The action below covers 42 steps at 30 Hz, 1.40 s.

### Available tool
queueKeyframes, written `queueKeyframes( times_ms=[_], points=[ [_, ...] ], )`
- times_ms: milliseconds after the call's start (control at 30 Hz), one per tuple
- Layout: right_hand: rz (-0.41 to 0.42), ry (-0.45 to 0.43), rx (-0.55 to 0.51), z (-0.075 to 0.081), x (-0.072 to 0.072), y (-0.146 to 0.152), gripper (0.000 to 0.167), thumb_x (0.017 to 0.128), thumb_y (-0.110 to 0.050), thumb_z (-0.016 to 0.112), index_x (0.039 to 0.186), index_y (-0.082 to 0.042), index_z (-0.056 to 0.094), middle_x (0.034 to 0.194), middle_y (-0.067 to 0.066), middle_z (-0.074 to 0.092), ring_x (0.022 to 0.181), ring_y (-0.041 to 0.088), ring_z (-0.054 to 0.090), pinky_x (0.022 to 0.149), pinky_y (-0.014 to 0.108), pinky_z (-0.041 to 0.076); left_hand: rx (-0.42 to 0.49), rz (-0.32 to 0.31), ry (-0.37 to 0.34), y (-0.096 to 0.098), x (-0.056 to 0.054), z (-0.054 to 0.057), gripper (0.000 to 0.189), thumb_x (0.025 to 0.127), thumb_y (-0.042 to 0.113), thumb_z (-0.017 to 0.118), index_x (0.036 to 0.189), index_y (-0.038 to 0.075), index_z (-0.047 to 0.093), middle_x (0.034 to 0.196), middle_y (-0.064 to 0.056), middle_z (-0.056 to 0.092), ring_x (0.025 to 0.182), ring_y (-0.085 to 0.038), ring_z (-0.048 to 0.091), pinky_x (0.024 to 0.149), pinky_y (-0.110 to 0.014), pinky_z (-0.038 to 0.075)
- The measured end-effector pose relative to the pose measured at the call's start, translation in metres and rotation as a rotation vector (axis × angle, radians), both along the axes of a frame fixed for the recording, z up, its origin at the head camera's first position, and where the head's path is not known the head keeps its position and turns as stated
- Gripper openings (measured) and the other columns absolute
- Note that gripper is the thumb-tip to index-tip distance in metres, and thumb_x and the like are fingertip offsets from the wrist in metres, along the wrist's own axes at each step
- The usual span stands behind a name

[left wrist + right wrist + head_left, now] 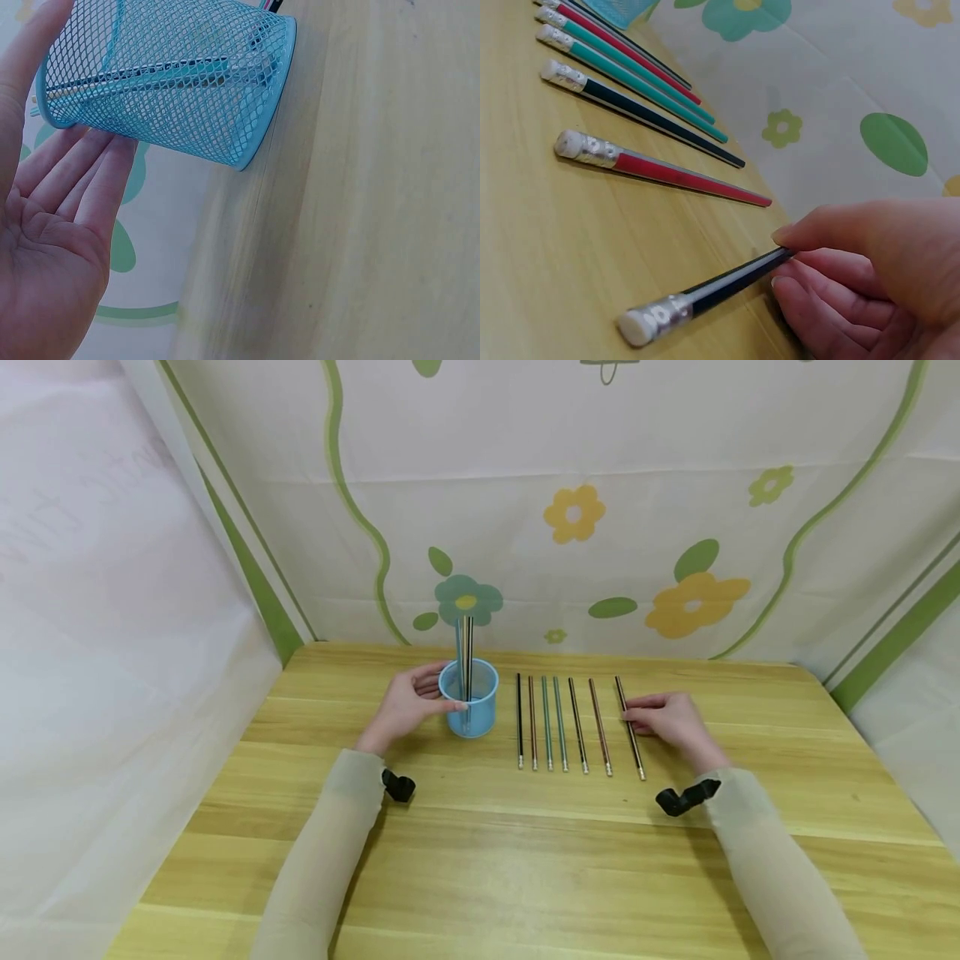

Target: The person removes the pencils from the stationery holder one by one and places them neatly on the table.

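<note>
A light blue mesh pencil cup [472, 718] stands upright toward the back of the table with several pencils [464, 647] in it. My left hand [405, 703] holds the cup from its left side, thumb across the front and fingers behind; the left wrist view shows those fingers [79, 169] against its rim. Over on the right, my right hand [671, 722] pinches a black pencil [731, 289] between thumb and fingers. That pencil lies slanted, its white eraser end toward me. Between cup and right hand runs a row of black, red and green pencils, including a red pencil [682, 176].
The wooden table [480, 860] extends toward me in front of both hands. A white cloth [480, 527] printed with flowers and leaves hangs right behind its back edge. Black wrist mounts [686, 797] sit at both cuffs.
</note>
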State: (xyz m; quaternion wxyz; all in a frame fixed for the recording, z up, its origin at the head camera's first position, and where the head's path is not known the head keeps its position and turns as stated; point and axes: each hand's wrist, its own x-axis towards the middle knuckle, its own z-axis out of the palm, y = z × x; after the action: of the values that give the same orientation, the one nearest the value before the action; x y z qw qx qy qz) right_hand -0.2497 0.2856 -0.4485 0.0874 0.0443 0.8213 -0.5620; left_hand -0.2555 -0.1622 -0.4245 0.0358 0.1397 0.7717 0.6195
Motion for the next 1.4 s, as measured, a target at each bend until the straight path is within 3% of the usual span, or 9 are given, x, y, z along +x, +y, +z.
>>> queueKeyframes(
  times_ms=[533,1100,1400],
  points=[
    [-0.035,0.005,0.178,0.006,0.002,-0.011,0.038,0.094,-0.019,0.076,0.120,0.007,0.070,0.097,0.014,0.075,0.075,0.017,0.072,0.067,0.028,0.062,-0.003,0.000,-0.003,0.000,0.000,0.000,0.073,0.079,0.017,0.092,0.142,0.006,0.058,0.134,-0.011,0.064,0.121,-0.026,0.062,0.102,-0.035,0.052],
    [-0.055,0.021,0.179,0.002,0.002,-0.012,0.036,0.093,-0.020,0.077,0.116,0.007,0.072,0.093,0.012,0.075,0.074,0.017,0.072,0.066,0.029,0.062,0.003,0.002,-0.002,0.000,0.000,-0.001,0.073,0.078,0.018,0.092,0.142,0.007,0.059,0.133,-0.009,0.065,0.120,-0.024,0.063,0.101,-0.033,0.052],
    [-0.055,0.021,0.133,0.004,0.004,-0.010,0.039,0.094,-0.021,0.076,0.119,0.008,0.070,0.100,0.017,0.074,0.077,0.017,0.073,0.070,0.030,0.063,0.003,-0.001,0.005,-0.001,-0.001,-0.002,0.073,0.078,0.018,0.092,0.142,0.006,0.059,0.134,-0.011,0.064,0.121,-0.026,0.062,0.102,-0.035,0.052]
  ],
)
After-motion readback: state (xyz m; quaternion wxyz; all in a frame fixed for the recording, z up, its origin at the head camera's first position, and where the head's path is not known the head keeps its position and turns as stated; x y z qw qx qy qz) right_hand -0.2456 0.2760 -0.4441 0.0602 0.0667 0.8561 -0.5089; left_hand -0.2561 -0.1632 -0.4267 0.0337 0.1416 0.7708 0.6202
